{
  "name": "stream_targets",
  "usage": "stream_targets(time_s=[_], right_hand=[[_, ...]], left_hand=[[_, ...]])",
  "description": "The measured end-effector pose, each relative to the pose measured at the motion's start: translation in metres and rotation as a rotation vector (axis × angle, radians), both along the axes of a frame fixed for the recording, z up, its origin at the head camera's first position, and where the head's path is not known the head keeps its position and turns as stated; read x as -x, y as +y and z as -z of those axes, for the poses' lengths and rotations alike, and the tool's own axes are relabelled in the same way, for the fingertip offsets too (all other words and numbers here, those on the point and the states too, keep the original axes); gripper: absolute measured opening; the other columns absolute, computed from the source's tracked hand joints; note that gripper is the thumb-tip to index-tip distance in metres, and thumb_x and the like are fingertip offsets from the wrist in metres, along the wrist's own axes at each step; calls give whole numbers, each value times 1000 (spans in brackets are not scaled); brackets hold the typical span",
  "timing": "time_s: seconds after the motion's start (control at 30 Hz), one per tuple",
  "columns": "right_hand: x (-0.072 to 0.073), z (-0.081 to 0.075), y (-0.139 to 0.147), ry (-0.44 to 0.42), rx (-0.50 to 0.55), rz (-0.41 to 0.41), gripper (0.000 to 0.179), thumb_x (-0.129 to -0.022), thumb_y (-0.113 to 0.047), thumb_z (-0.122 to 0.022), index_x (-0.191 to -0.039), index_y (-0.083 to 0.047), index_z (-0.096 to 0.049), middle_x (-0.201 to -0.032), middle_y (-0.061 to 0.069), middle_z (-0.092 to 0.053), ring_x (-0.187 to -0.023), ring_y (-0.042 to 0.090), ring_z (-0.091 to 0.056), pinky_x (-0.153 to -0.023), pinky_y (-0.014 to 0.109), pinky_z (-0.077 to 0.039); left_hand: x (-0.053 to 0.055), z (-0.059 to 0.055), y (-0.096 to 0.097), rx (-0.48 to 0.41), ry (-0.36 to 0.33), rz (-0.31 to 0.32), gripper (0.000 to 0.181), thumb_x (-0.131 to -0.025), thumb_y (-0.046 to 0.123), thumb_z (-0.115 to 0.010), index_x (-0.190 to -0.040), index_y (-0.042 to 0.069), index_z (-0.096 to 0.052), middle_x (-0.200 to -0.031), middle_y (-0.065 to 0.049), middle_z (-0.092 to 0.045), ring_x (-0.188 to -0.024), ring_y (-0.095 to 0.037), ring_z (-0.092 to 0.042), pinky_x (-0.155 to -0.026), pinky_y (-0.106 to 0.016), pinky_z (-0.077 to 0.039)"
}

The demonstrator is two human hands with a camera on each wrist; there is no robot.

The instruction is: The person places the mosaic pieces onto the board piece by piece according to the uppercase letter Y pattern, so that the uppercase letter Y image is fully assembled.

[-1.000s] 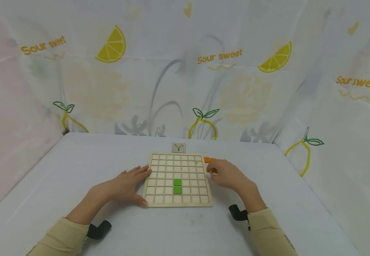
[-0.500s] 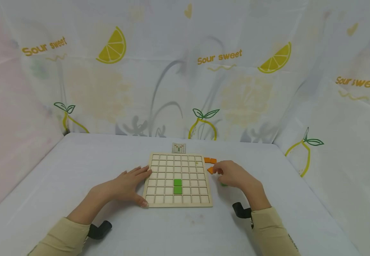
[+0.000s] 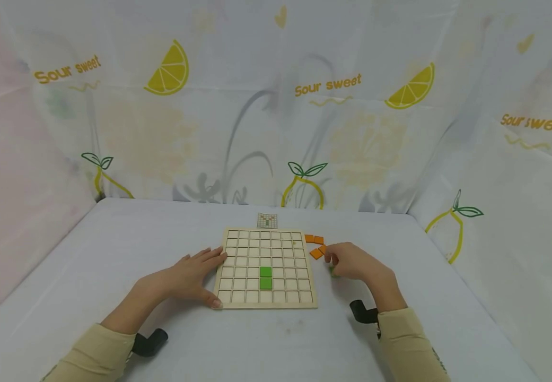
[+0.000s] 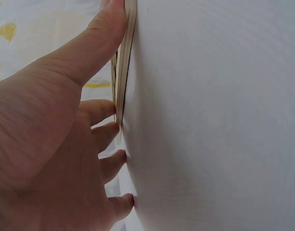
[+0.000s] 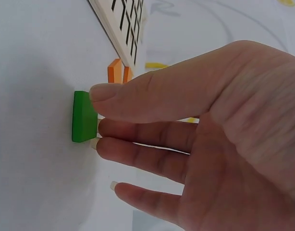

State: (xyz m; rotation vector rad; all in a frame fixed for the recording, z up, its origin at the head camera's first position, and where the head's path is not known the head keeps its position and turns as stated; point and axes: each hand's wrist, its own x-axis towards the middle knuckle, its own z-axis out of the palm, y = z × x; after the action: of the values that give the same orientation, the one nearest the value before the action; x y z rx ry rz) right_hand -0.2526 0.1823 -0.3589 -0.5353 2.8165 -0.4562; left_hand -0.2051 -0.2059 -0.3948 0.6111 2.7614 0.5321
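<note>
My left hand [image 3: 187, 277] is spread along the left side of a square wooden grid board [image 3: 242, 306], with thumb and fingertips at its edge. Two green square tiles [image 3: 265, 278] lie one above the other in the grid. My right hand [image 3: 353, 261] is low over the table to the right of the board, its index fingertip right at a pair of orange tiles [image 3: 316, 253]. Beneath that hand is another green tile [image 5: 84, 117]; the thumb overlaps it in the right wrist view, the other fingers just beyond. The index finger is hidden behind the thumb there.
Two more orange tiles [image 3: 314, 239] lie by the board's upper right corner. A small patterned card [image 3: 267, 220] lies behind the board. The white table [image 3: 199, 350] meets a printed cloth backdrop [image 3: 242, 132] at the back and sides.
My right hand has moved rightward, away from the board's edge. The orange pair and the green tile beneath the hand have come into sight. My left hand has stayed in place.
</note>
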Motion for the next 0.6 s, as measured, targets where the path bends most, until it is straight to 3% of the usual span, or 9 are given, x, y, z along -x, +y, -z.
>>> stream_targets(time_s=[0.6], right_hand=[[4, 10, 3, 17, -3, -18, 20, -78, 9, -62, -83, -11, -61, -80, 2, -58, -73, 17, -51, -62, 29, -42]], left_hand=[[-3, -4, 2, -7, -5, -4, 116, -68, 63, -81, -156, 7, -30, -166, -14, -21, -153, -43, -16, -116, -72, -14]])
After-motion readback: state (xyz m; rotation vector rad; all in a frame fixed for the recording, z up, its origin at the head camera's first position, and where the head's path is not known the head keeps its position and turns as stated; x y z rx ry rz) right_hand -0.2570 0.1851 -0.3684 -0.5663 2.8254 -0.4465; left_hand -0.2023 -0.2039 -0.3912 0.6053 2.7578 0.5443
